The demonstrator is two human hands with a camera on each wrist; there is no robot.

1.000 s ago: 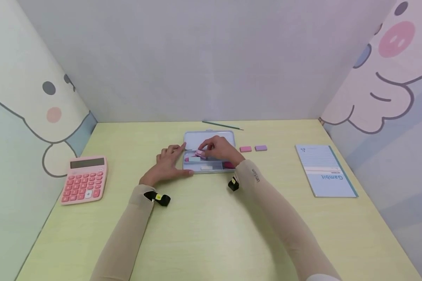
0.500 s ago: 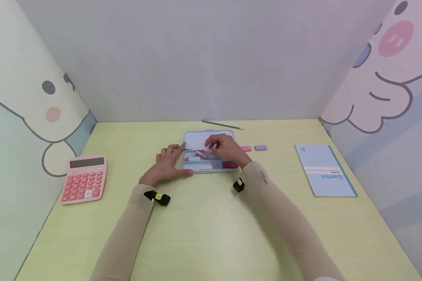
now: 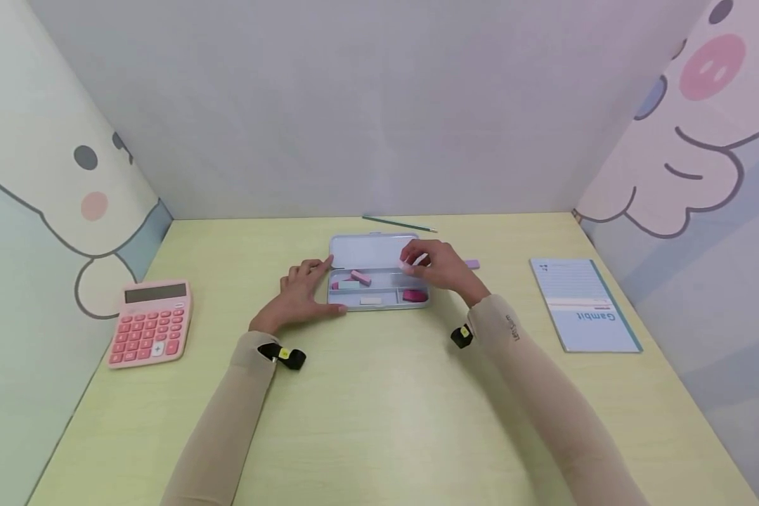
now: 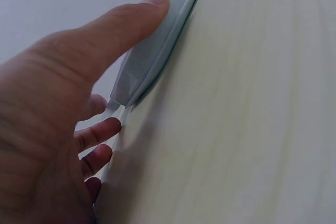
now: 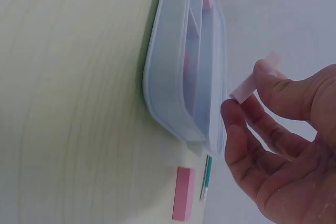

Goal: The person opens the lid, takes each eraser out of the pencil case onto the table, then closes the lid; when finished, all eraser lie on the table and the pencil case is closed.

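Note:
An open pale blue pencil case (image 3: 386,281) lies on the table, its lid folded back. Inside are a pink eraser (image 3: 361,278), a mint-and-magenta one (image 3: 348,285), a white block (image 3: 370,301) and a dark pink item (image 3: 414,296). My left hand (image 3: 297,294) rests at the case's left end, fingers spread along the side and thumb (image 4: 149,11) straight along the front wall. Above the case's right end, my right hand (image 3: 441,267) pinches a pale pink eraser (image 5: 244,88) between thumb and fingertips.
Right of the case lie a pink eraser (image 5: 183,193), covered by my hand in the head view, and a purple eraser (image 3: 473,264). A green pencil (image 3: 400,223) lies behind. A pink calculator (image 3: 150,323) sits left, a notebook (image 3: 585,306) right.
My right hand has lifted the pale pink eraser from beside the other pink one and carried it rightward across the case. My left hand has stayed in place.

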